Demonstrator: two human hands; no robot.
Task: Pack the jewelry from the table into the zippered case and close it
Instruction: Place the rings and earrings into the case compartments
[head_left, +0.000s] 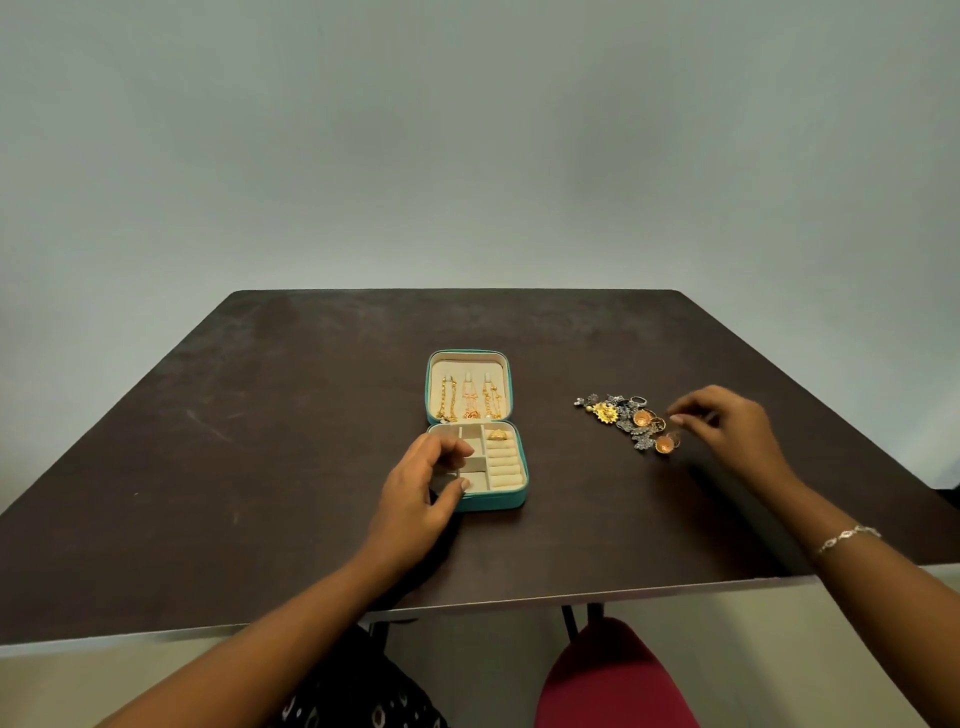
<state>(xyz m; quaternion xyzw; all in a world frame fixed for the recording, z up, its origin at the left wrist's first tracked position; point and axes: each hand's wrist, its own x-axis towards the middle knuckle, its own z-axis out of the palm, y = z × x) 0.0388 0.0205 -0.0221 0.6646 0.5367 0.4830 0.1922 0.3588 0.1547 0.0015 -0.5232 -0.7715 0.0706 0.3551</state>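
A teal zippered case (519, 499) lies open at the middle of the dark table (260, 441). Its raised lid (467, 387) holds three gold chains. The cream base has small compartments and ring rolls, with a gold ring (497, 435) at the top right. My left hand (423, 488) rests on the case's left side, fingers loosely curled over the compartments, thumb near the front edge. To the right lies a pile of jewelry (626, 421): silver pieces, a yellow flower piece and orange round earrings. My right hand (727, 431) hovers at the pile's right edge, fingertips close together just above it.
The table's near edge (467, 605) runs across the lower frame. A red seat (613, 675) and dark patterned cloth (358, 686) show below it. A silver bracelet (847, 538) is on my right wrist. A plain wall stands behind the table.
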